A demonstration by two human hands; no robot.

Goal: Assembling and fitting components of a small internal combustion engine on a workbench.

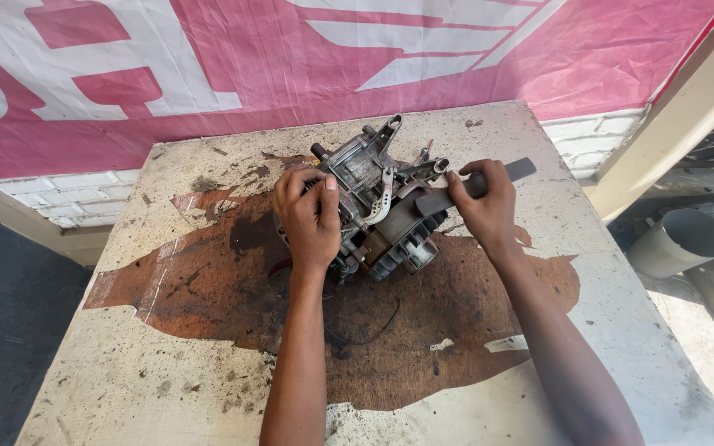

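A: What lay at the centre of the view?

B: A grey metal motor assembly (378, 206), with bracket arms and a ribbed lower end, lay on the stained table (167, 363), over the upper edge of the large brown stain (423, 330).

A: How did the hands stand relative to the motor assembly?

B: The left hand (309, 216) was pressed against the assembly's left side, fingers curled shut around its housing and thumb on top. The right hand (483, 202) sat at the assembly's right side, fingers closed around a flat dark tool (477, 186). One end of the tool rested on the assembly's upper right part; the other end projected past the hand, away from the assembly.

A: What surrounded it?

B: A thin dark wire (373, 330) curved over the stain just in front of the assembly. Behind the assembly, beyond the table's far edge, hung a pink and white banner (208, 66) above a white brick wall (76, 194). Well to the right of the assembly, off the table, stood a pale round bucket (679, 239).
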